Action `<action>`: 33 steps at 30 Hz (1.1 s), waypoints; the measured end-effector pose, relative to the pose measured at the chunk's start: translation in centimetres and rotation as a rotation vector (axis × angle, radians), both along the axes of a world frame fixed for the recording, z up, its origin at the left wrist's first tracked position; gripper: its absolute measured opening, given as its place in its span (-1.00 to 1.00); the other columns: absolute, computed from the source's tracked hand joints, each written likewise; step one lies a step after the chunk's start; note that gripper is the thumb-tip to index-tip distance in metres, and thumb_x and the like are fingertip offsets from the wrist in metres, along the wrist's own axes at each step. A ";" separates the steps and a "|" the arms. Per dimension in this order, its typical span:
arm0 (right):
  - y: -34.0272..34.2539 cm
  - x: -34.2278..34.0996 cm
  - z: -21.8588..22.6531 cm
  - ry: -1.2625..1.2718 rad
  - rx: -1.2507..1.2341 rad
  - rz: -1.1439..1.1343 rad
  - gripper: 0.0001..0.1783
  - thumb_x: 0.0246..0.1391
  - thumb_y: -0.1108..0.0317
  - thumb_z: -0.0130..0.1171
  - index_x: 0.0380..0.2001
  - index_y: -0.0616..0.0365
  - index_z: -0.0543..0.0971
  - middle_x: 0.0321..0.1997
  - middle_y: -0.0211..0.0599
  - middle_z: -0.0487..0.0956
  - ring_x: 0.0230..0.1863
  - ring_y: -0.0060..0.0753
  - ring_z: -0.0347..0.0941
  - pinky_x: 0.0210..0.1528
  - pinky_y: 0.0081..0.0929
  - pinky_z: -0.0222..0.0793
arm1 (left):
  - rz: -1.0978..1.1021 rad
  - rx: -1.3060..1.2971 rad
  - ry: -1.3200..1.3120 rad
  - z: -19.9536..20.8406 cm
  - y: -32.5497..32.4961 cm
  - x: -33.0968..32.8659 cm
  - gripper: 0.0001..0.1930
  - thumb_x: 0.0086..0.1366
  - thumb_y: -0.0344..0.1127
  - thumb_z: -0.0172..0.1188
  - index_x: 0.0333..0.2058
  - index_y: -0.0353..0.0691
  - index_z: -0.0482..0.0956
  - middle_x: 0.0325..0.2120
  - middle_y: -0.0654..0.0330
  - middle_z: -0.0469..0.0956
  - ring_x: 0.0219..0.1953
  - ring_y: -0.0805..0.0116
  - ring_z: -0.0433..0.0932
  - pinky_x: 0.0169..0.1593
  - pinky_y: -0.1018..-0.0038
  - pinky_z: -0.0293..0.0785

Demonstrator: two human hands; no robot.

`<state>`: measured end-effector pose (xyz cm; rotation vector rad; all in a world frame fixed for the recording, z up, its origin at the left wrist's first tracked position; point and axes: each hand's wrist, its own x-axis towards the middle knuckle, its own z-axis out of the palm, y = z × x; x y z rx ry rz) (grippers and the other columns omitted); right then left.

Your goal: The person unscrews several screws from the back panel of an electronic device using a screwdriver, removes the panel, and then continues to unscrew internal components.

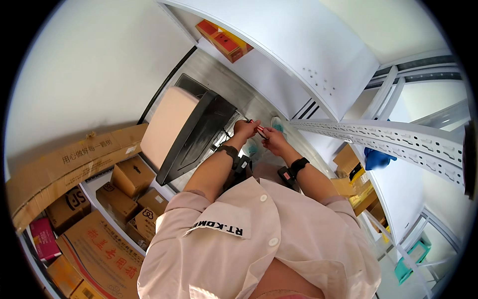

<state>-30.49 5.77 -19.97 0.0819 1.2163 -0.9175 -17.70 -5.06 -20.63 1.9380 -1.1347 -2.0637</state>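
In front of my body, both hands are close together with their fingers bent. My left hand (pixel 245 129) and my right hand (pixel 275 141) are closed on a slim red thing (pixel 259 129) between them. Its kind is too small to make out, and fingers cover part of it. Just left of my hands stands a tilted black piece with a beige face (pixel 175 124), like a padded seat. Bright metal parts (pixel 215 140) show beside its dark underside. Each wrist wears a dark band.
Cardboard boxes (pixel 102 249) sit on shelving at the lower left, with a long carton (pixel 74 162) above them. A white cabinet (pixel 294 40) holds red boxes (pixel 224 42). On the right stand a perforated metal upright (pixel 393 139), a blue bundle (pixel 377 158) and more cartons (pixel 363 192).
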 end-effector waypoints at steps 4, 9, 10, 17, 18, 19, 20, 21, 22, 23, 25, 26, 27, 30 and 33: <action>0.3 -0.4 -1.2 -0.018 -0.055 0.014 -0.67 0.26 0.14 0.06 0.02 -0.01 0.41 -0.26 -0.48 0.47 -0.42 -0.51 0.35 -0.38 -0.51 0.32 | -0.030 0.040 0.000 -0.5 -0.3 -0.3 -0.69 0.13 -0.20 0.39 -0.37 -0.33 0.54 -0.43 0.14 0.59 -0.50 0.42 0.60 -0.40 0.55 0.61; 0.4 -0.3 -1.4 0.010 -0.019 0.003 -0.67 0.26 0.12 0.06 0.01 -0.01 0.42 -0.24 -0.49 0.48 -0.44 -0.54 0.33 -0.39 -0.54 0.31 | -0.039 0.036 -0.030 0.4 -0.3 -0.3 -0.70 0.14 -0.23 0.37 -0.36 -0.35 0.51 -0.42 0.12 0.59 -0.45 0.38 0.63 -0.37 0.51 0.65; 0.4 -0.2 -1.5 0.011 -0.014 0.009 -0.67 0.26 0.12 0.06 0.01 -0.01 0.42 -0.24 -0.49 0.48 -0.44 -0.55 0.32 -0.39 -0.54 0.31 | -0.035 0.023 -0.025 0.5 -0.3 -0.3 -0.70 0.14 -0.24 0.37 -0.36 -0.35 0.50 -0.42 0.12 0.59 -0.45 0.38 0.63 -0.37 0.51 0.65; 0.2 -0.2 -1.3 0.005 -0.038 0.033 -0.69 0.27 0.11 0.05 -0.01 -0.01 0.44 -0.28 -0.52 0.47 -0.46 -0.59 0.30 -0.44 -0.57 0.26 | -0.049 -0.001 0.040 0.1 -0.5 -0.1 -0.68 0.13 -0.24 0.39 -0.35 -0.35 0.49 -0.45 0.13 0.57 -0.49 0.38 0.61 -0.43 0.51 0.61; 0.0 -0.2 -1.2 0.014 -0.033 0.028 -0.69 0.27 0.11 0.05 -0.01 -0.01 0.44 -0.29 -0.52 0.47 -0.47 -0.59 0.29 -0.45 -0.57 0.25 | -0.052 -0.005 0.033 0.0 -0.7 0.0 -0.68 0.13 -0.24 0.39 -0.35 -0.35 0.48 -0.45 0.13 0.57 -0.50 0.38 0.61 -0.44 0.51 0.61; -0.1 -0.1 -1.1 0.023 -0.027 0.024 -0.69 0.27 0.11 0.04 -0.01 0.00 0.44 -0.30 -0.52 0.47 -0.48 -0.60 0.29 -0.46 -0.58 0.24 | -0.054 -0.009 0.026 0.0 -0.7 0.0 -0.68 0.13 -0.23 0.39 -0.35 -0.34 0.48 -0.46 0.13 0.57 -0.50 0.38 0.60 -0.45 0.52 0.60; -0.2 0.0 -1.0 0.032 -0.022 0.019 -0.69 0.28 0.11 0.04 -0.02 0.01 0.44 -0.31 -0.52 0.47 -0.48 -0.60 0.28 -0.47 -0.58 0.23 | -0.057 -0.008 0.022 0.0 -0.7 0.0 -0.68 0.14 -0.23 0.39 -0.36 -0.34 0.48 -0.46 0.13 0.57 -0.51 0.38 0.60 -0.45 0.52 0.60; -0.2 0.0 -1.0 0.033 -0.022 0.020 -0.69 0.28 0.11 0.03 -0.02 0.01 0.44 -0.32 -0.52 0.47 -0.49 -0.60 0.28 -0.48 -0.58 0.23 | -0.059 -0.008 0.018 0.1 -0.7 -0.1 -0.68 0.14 -0.23 0.39 -0.36 -0.33 0.47 -0.46 0.13 0.57 -0.52 0.39 0.60 -0.46 0.52 0.60; -0.2 -0.1 -1.0 0.034 -0.023 0.020 -0.69 0.28 0.10 0.03 -0.03 0.01 0.45 -0.33 -0.52 0.46 -0.49 -0.60 0.28 -0.48 -0.58 0.23 | -0.061 -0.008 0.015 0.2 -0.7 -0.1 -0.69 0.14 -0.23 0.39 -0.36 -0.33 0.47 -0.47 0.13 0.57 -0.53 0.39 0.60 -0.47 0.53 0.59; -0.2 -0.1 -1.0 0.034 -0.024 0.021 -0.69 0.28 0.10 0.02 -0.04 0.01 0.45 -0.33 -0.52 0.46 -0.50 -0.60 0.28 -0.49 -0.58 0.23 | -0.056 -0.010 0.012 0.4 -0.7 -0.2 -0.69 0.14 -0.23 0.38 -0.37 -0.32 0.46 -0.47 0.13 0.57 -0.53 0.40 0.59 -0.48 0.53 0.59; -0.2 -0.1 -1.1 0.027 -0.019 0.020 -0.70 0.28 0.09 0.00 -0.07 0.01 0.47 -0.35 -0.52 0.46 -0.51 -0.60 0.27 -0.50 -0.57 0.22 | -0.046 -0.016 0.007 0.4 -0.6 -0.2 -0.69 0.14 -0.23 0.38 -0.38 -0.31 0.46 -0.47 0.13 0.57 -0.54 0.40 0.59 -0.49 0.54 0.58; -0.2 -0.1 -1.1 0.023 -0.017 0.020 -0.70 0.29 0.08 -0.01 -0.09 0.01 0.48 -0.36 -0.52 0.45 -0.51 -0.60 0.27 -0.51 -0.57 0.22 | -0.036 -0.016 0.013 0.5 -0.6 -0.2 -0.69 0.14 -0.23 0.38 -0.38 -0.31 0.45 -0.47 0.13 0.57 -0.54 0.41 0.59 -0.49 0.54 0.58; -0.2 -0.1 -0.9 0.023 -0.013 0.021 -0.71 0.29 0.08 -0.01 -0.10 0.01 0.49 -0.37 -0.52 0.45 -0.52 -0.60 0.27 -0.51 -0.57 0.22 | -0.027 -0.014 0.018 0.4 -0.6 -0.2 -0.69 0.14 -0.23 0.38 -0.38 -0.31 0.45 -0.47 0.13 0.57 -0.54 0.41 0.59 -0.50 0.55 0.58; -0.3 -0.3 -0.4 0.009 -0.004 0.033 -0.72 0.30 0.08 -0.04 -0.14 0.00 0.49 -0.39 -0.52 0.43 -0.52 -0.60 0.26 -0.49 -0.57 0.22 | -0.013 -0.020 0.015 0.3 -0.5 -0.2 -0.69 0.14 -0.23 0.39 -0.38 -0.30 0.45 -0.47 0.13 0.57 -0.54 0.42 0.59 -0.49 0.54 0.58; -0.3 -0.6 -0.3 -0.019 0.001 0.050 -0.75 0.32 0.09 -0.05 -0.16 -0.03 0.48 -0.39 -0.51 0.43 -0.51 -0.59 0.25 -0.44 -0.57 0.24 | -0.017 -0.023 0.007 0.5 -0.5 -0.3 -0.69 0.14 -0.23 0.39 -0.38 -0.30 0.45 -0.46 0.13 0.58 -0.54 0.42 0.59 -0.49 0.54 0.59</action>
